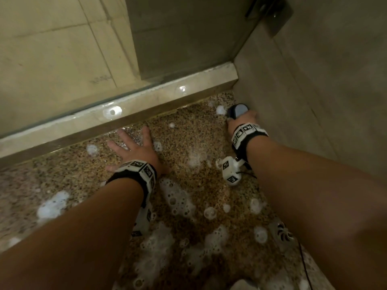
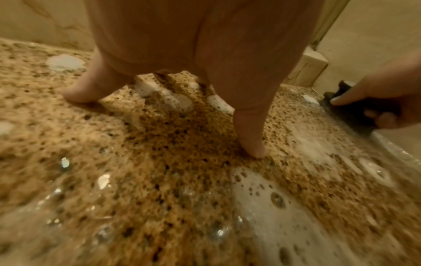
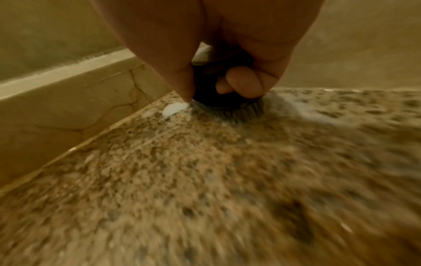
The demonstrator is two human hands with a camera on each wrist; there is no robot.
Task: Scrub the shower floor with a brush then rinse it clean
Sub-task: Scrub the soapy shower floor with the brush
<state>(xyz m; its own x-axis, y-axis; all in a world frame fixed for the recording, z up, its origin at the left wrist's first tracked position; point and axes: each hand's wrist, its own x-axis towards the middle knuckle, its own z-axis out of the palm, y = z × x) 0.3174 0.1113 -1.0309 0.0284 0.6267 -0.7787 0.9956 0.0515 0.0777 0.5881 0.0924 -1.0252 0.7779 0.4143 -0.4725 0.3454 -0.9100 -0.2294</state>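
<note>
Brush [image 1: 237, 111]: gripped in right hand [image 1: 244, 120], bristles on floor [image 1: 188, 132] at wall corner. Left hand [image 1: 134, 148]: fingers spread flat on suds [image 1: 178, 197]. Risk: soapy floor, bracing palm may slip.

R hand [image 1: 243, 120] grips brush [image 1: 237, 110] in corner; L hand [image 1: 134, 147] flat on sudsy floor [image 1: 188, 130].

Shower floor [image 1: 188, 130]: speckled tan-brown granite-like stone, wet and glossy, patched with white foam [image 1: 178, 197]. Curb [image 1: 146, 101]: smooth beige marble-like stone, veined, glossy. Brush [image 3: 227, 100]: matt black plastic body, dark bristles. Floor drain [image 1: 281, 232]: pale perforated cover.
</note>
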